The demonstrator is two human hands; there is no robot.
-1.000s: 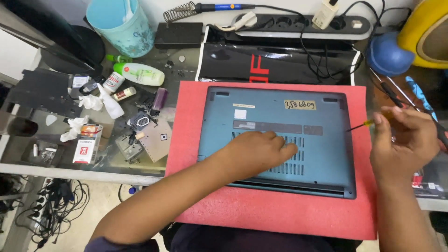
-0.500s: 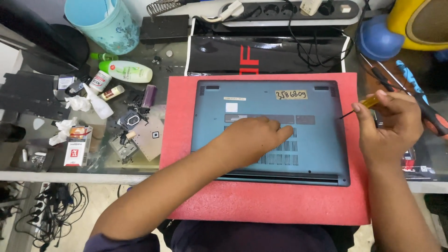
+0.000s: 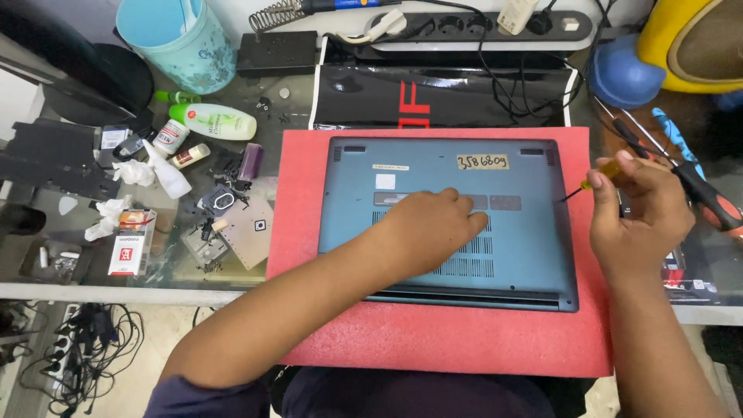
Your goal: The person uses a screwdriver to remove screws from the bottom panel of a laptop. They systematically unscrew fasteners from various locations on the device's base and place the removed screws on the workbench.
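A red foam mat [image 3: 433, 352] covers the middle of a cluttered glass desk [image 3: 46, 290], and a blue-grey laptop [image 3: 526, 255] lies on it bottom side up. The left hand [image 3: 429, 232] rests flat, fingers spread, on the laptop's vent area near its centre. At three o'clock from the laptop, the right hand [image 3: 638, 217] is closed around a small yellow-handled screwdriver [image 3: 592, 183], its tip touching the laptop's right edge. A light blue cup [image 3: 182, 42] stands at ten o'clock, a black power strip [image 3: 472, 27] at twelve o'clock, a white lotion bottle [image 3: 217, 121] at nine o'clock.
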